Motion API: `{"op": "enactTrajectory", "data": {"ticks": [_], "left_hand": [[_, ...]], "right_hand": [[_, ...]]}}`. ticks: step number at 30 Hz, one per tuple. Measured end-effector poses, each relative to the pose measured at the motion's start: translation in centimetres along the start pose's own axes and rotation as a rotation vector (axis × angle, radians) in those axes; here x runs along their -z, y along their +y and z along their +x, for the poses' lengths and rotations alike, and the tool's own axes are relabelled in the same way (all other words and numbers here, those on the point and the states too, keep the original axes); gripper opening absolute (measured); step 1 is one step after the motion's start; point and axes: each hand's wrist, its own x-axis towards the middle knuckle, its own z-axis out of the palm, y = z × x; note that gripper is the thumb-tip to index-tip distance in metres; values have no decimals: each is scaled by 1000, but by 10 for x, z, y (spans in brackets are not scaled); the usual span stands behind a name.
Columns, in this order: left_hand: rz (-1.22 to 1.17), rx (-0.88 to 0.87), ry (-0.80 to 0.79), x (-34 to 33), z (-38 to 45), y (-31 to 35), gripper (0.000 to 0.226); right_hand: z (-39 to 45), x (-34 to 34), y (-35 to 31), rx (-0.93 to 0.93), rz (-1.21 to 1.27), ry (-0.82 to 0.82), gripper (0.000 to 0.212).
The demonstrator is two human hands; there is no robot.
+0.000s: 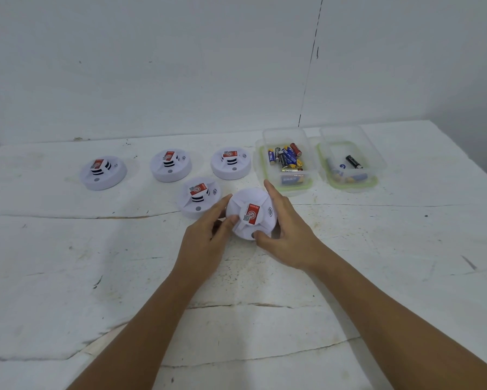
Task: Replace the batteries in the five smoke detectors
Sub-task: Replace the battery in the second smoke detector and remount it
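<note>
Both my hands hold a round white smoke detector (252, 204) with a red label, tilted up off the table. My left hand (205, 240) grips its left side, thumb on the top. My right hand (287, 235) cups its right side, thumb at the lower rim. Another detector (198, 199) lies just left of it. Three more detectors (103, 173) (170, 165) (231, 163) stand in a row farther back. A clear box (286, 164) holds several batteries. A second clear box (349, 164) to its right holds a few batteries.
The white table surface (377, 249) has cracks and seams running across it. A white wall (180, 66) rises behind the table's far edge. Both boxes sit at the back right, close to the held detector.
</note>
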Motion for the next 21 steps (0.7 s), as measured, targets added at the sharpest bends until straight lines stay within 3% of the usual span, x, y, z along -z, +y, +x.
{"op": "enactTrajectory", "data": {"ticks": [21], "left_hand": [[-13,13,6,1,-1,0,48]], "right_hand": [[-2,0,0,20,-10,12,102]]}}
